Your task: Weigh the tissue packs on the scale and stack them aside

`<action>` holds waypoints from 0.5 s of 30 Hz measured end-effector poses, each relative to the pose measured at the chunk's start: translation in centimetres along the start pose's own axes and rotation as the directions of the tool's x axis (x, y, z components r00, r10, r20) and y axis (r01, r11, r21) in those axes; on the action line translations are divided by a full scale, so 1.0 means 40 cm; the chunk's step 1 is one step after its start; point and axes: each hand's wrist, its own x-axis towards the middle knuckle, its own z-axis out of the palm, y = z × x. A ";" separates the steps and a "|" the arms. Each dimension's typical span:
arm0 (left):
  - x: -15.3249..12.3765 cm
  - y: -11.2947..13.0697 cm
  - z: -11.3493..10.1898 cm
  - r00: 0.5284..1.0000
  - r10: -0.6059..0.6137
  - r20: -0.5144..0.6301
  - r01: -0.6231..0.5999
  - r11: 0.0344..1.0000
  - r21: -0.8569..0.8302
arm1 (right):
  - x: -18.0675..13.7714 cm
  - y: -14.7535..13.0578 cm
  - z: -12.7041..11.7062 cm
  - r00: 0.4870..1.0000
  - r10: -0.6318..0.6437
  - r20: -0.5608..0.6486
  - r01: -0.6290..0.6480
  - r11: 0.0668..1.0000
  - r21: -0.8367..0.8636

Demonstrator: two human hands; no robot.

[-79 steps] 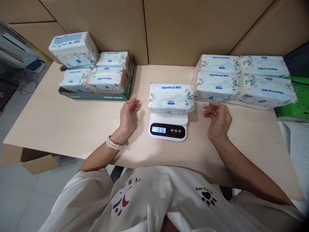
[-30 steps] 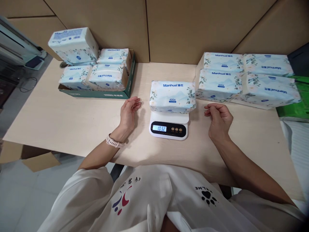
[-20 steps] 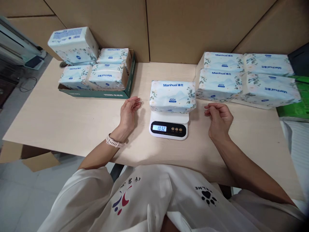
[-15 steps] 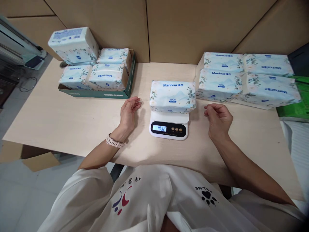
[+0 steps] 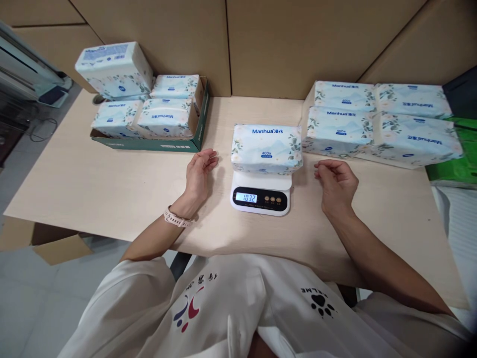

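Note:
A pale blue Manhua tissue pack (image 5: 266, 148) lies on a white kitchen scale (image 5: 261, 196) in the middle of the table; the display reads 1032. My left hand (image 5: 199, 171) rests on the table just left of the pack, fingers loosely apart, holding nothing. My right hand (image 5: 335, 181) rests to the right of the scale, fingers curled in and empty. Neither hand touches the pack.
A green cardboard tray (image 5: 149, 143) at the back left holds several tissue packs, one stacked on top (image 5: 114, 69). Several more packs (image 5: 380, 122) lie at the back right. Brown cardboard walls (image 5: 290, 44) stand behind the table (image 5: 93, 184). A green object (image 5: 452, 169) sits at the right edge.
The scale reading dropped from 1036 to 1032. My right hand's fingers have curled in a little. The tissue pack and my left hand have stayed in place.

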 end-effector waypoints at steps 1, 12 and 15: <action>0.001 -0.001 0.000 1.000 0.001 0.000 -0.001 1.000 -0.002 | 0.001 0.005 -0.001 1.000 -0.007 0.007 0.007 1.000 -0.003; -0.042 0.013 0.005 0.949 0.210 0.237 -0.271 0.924 0.268 | -0.046 -0.056 -0.012 0.874 -0.325 0.361 0.452 0.818 -0.356; -0.047 0.021 0.010 0.892 0.187 0.412 -0.347 0.867 0.357 | -0.054 -0.082 0.017 0.850 -0.249 0.464 0.459 0.782 -0.422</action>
